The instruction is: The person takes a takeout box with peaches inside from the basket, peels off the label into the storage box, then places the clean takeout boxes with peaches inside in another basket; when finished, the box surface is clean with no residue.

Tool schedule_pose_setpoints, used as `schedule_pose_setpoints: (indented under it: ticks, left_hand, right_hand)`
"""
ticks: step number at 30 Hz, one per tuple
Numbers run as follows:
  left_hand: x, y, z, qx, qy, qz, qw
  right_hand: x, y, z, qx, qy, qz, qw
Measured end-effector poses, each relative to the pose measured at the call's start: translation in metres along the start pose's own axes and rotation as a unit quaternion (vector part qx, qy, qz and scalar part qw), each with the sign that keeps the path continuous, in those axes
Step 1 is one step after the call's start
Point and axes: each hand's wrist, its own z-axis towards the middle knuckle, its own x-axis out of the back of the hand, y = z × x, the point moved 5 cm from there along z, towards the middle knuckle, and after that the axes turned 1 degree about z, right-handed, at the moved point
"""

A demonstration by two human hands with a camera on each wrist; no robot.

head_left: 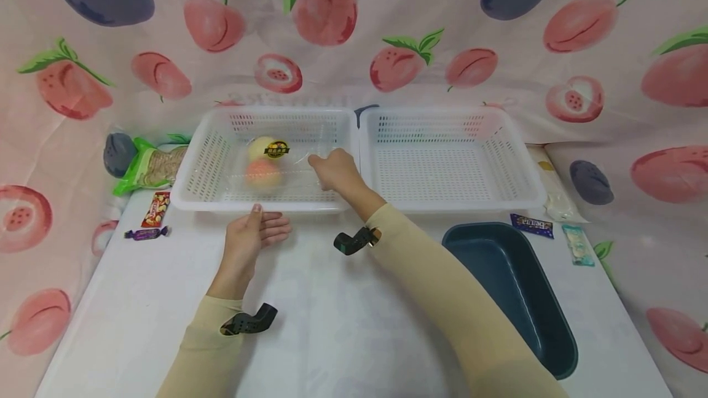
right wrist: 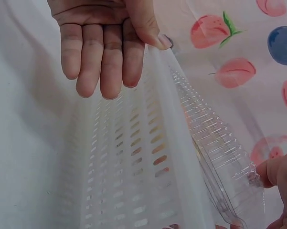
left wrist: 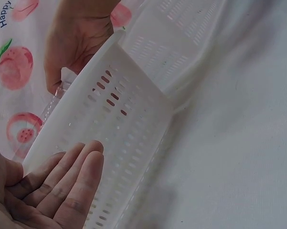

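A: Where is each hand?

B: The right hand reaches into the left basket and pinches the edge of a clear plastic box between thumb and fingertips. The right wrist view shows the fingertips closed on the box's ribbed rim.

A: And the box itself?

B: It sits inside the left basket, toward the middle, with a yellow fruit and a pink fruit under its lid and a dark round sticker on top.

A: The other hand?

B: The left hand lies just in front of that basket, fingers straight and together, thumb up against the near wall. It holds nothing.

A: What else lies around the basket?

B: A second white basket touches its right side. A green snack bag lies to its left, with two small sweets in front of the bag. A dark blue tub stands well to the right, nearer the person.
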Motion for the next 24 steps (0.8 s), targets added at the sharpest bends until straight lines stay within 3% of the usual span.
schedule_pose_setpoints:
  ticks: [10, 24]
  left_hand:
    - [0.001, -0.002, 0.001, -0.001, 0.000, 0.007, 1.0000]
    - [0.000, -0.002, 0.001, 0.005, -0.002, 0.010, 0.9999]
  right_hand:
    - [0.012, -0.001, -0.009, 0.011, -0.005, 0.023, 1.000]
    - [0.046, -0.008, -0.043, 0.056, 0.018, 0.042, 0.997]
